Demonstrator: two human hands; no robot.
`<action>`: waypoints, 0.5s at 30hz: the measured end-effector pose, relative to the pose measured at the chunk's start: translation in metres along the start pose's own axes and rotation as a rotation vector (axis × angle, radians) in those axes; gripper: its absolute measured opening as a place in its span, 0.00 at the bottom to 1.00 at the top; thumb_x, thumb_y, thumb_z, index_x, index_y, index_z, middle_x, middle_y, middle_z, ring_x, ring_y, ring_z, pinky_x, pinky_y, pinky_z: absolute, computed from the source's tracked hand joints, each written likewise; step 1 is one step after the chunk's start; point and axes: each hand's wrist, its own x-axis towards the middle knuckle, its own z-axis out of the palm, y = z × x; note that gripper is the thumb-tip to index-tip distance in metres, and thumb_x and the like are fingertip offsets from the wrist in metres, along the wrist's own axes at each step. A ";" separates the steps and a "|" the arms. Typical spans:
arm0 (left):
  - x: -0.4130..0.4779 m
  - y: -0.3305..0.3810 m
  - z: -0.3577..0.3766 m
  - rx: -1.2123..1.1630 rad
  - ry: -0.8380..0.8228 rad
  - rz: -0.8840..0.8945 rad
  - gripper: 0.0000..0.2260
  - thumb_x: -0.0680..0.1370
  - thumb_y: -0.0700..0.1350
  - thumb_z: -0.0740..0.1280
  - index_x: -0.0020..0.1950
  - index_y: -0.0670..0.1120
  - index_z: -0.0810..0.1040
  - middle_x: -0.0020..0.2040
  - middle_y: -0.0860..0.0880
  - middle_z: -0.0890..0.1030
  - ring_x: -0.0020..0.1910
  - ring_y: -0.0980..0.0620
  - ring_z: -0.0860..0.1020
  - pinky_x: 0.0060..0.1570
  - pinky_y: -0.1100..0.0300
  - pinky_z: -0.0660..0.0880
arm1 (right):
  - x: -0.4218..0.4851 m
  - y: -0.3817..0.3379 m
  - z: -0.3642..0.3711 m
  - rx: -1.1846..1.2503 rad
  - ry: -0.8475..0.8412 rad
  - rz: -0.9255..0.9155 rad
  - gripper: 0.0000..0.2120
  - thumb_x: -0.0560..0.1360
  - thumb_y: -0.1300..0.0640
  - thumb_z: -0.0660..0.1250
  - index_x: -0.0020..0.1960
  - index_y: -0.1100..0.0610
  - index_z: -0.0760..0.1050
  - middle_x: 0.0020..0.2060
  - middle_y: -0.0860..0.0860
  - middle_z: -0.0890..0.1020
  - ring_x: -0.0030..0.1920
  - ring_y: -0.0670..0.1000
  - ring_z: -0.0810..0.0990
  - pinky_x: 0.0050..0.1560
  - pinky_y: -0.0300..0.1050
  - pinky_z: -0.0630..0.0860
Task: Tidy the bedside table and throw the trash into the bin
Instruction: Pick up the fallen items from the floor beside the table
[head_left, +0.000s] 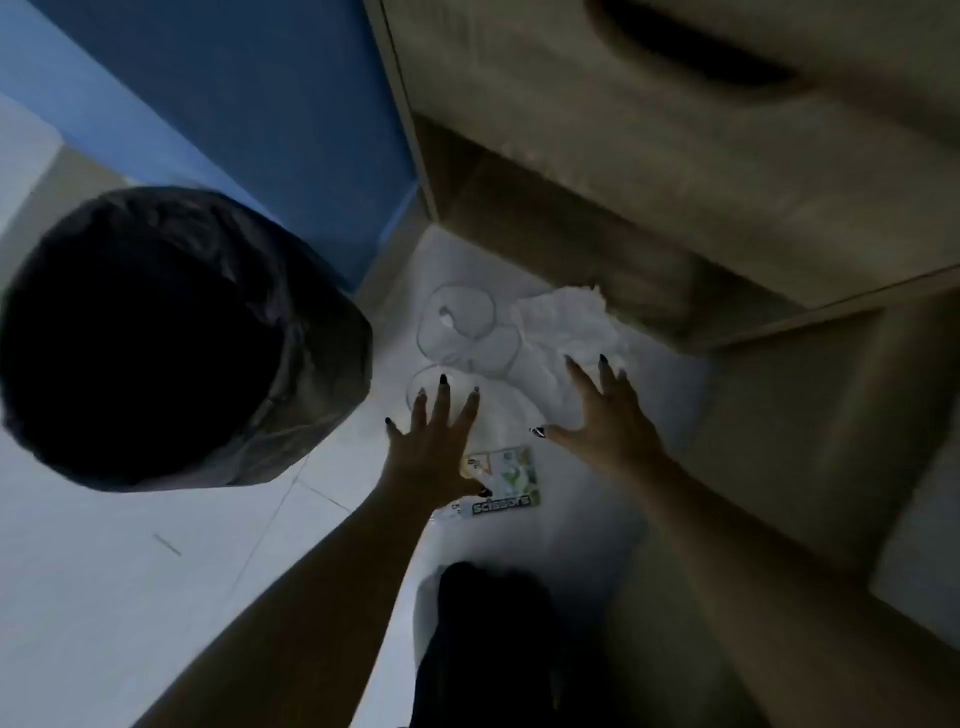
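A bin (156, 338) lined with a dark bag stands on the floor at the left, its mouth wide and dark inside. Beside it on the white floor lie clear plastic cups or lids (462, 332), crumpled white tissue (566, 322) and a scissors package card (506, 480). My left hand (431, 447) hovers flat with fingers spread over the nearest clear cup and the card's left edge. My right hand (608, 415) is spread open over the tissue, fingertips at its lower edge. Neither hand holds anything.
The wooden bedside table (675, 156) rises at the upper right, with a drawer handle slot near the top. A blue wall panel (260, 119) stands behind the bin. My dark-clothed knee (493, 649) fills the bottom centre. White tiled floor spreads at the lower left.
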 end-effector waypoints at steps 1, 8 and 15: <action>0.008 -0.004 0.011 0.053 0.001 0.006 0.53 0.67 0.67 0.69 0.77 0.54 0.36 0.78 0.43 0.36 0.77 0.36 0.43 0.69 0.30 0.56 | 0.013 0.002 0.014 -0.006 0.018 -0.002 0.47 0.68 0.33 0.68 0.77 0.40 0.42 0.79 0.52 0.43 0.77 0.61 0.43 0.69 0.64 0.63; 0.032 -0.046 0.058 0.137 -0.017 0.016 0.55 0.66 0.62 0.73 0.77 0.54 0.37 0.78 0.43 0.35 0.77 0.35 0.47 0.67 0.33 0.63 | 0.068 0.021 0.091 -0.110 0.040 0.020 0.51 0.65 0.29 0.67 0.76 0.38 0.38 0.77 0.50 0.34 0.77 0.64 0.41 0.69 0.68 0.60; 0.043 -0.058 0.056 0.012 -0.061 0.056 0.42 0.70 0.53 0.74 0.77 0.50 0.54 0.77 0.43 0.55 0.69 0.42 0.68 0.65 0.48 0.71 | 0.076 0.014 0.101 -0.149 0.268 -0.013 0.18 0.75 0.59 0.65 0.65 0.58 0.70 0.63 0.62 0.70 0.64 0.62 0.68 0.55 0.52 0.75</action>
